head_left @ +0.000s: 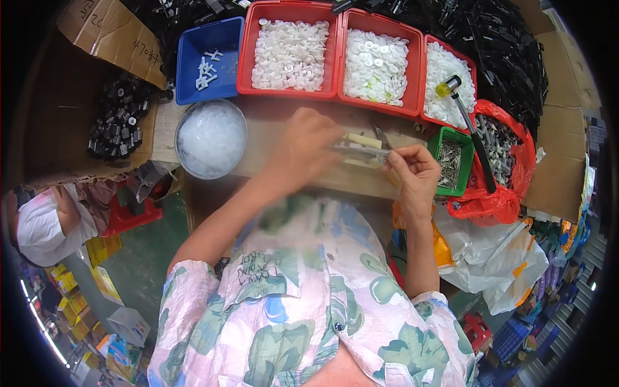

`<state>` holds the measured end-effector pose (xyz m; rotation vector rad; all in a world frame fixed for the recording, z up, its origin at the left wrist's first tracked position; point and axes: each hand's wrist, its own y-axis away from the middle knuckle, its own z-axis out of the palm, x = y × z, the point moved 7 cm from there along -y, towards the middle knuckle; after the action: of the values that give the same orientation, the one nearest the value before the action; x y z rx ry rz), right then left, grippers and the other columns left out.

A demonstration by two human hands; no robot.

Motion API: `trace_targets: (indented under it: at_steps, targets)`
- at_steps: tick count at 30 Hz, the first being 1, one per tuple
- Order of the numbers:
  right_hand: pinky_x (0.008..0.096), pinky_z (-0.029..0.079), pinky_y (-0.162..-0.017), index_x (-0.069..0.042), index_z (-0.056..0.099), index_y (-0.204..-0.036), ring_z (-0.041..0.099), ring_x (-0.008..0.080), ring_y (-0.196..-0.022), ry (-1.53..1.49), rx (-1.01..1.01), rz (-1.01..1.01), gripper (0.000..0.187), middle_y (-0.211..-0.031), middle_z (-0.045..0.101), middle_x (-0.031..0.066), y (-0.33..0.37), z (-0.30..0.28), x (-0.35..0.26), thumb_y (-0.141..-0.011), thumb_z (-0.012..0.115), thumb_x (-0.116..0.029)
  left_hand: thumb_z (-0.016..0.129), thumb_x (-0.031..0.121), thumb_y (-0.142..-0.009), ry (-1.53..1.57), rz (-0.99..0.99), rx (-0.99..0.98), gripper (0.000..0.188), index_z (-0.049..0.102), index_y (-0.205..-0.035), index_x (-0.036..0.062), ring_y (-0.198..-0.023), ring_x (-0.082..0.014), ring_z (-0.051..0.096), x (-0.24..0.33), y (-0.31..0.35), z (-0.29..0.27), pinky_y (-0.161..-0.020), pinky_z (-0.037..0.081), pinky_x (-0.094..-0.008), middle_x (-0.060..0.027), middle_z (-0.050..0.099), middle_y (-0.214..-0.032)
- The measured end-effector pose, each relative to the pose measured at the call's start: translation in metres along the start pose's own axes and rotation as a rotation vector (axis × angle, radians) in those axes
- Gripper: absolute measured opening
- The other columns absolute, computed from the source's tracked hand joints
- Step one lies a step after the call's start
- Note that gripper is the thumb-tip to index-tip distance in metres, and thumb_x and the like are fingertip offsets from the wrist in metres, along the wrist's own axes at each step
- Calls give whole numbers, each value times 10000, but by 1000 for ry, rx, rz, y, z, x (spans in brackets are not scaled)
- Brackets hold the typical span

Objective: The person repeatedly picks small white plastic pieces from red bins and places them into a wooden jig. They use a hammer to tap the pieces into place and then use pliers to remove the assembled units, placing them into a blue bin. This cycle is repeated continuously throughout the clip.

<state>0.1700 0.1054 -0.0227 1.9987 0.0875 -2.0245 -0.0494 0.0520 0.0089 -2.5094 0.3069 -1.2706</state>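
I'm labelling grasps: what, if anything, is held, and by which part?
The right hand pinches a thin greyish strip by its right end. The left hand is blurred near the other end; its hold cannot be told.

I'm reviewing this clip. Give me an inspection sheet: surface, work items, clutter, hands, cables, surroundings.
Surface: pale bench, partly hidden by bins and hands.
Work items: slim greyish strip between the hands; cream-coloured bar just beyond it.
Clutter: three red bins of small white pieces; blue bin; round bowl; green bin of metal pins; yellow-headed hammer lying over the rightmost red bin and a red bag.
Hands: right hand pinches the strip's end; left hand motion-blurred, grip unclear.
Cables: nothing seen.
Surroundings: heaped black parts; cardboard box; person in white, left.
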Motion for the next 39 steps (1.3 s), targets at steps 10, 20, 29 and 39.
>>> trace_targets:
  at_steps: [10,20,29,39]
  targets:
    - [209,514,-675,12,669,-920,655,80,-724,28,-33,65,77,-814,695,43,-4,12,8,-899,735,-22,808,65,-716,-44,13,-24,319,722,-1019,11,-963,-293,564,-2,-6,17,-831,480,-399,-106,641,-978]
    - [196,445,-633,-7,687,-897,573,28,-709,177,-105,24,73,-787,661,-26,-12,8,18,-878,749,-41,798,46,-725,-94,76,-4,163,757,-883,35,-881,-268,568,2,-8,20,-745,480,-374,-81,638,-888]
    - [267,467,-646,-16,660,-945,557,120,-735,544,-131,-246,237,-932,575,51,-10,15,-9,-768,811,-64,783,43,-737,-110,122,9,181,741,-911,22,-875,-266,576,4,-5,23,-751,476,-383,-77,638,-890]
    - [350,514,-706,0,650,-983,634,244,-798,731,-198,-489,298,-944,633,118,-39,7,-62,-769,808,-134,782,66,-750,-187,157,18,171,732,-912,40,-873,-260,590,10,-3,24,-756,461,-389,-57,638,-877]
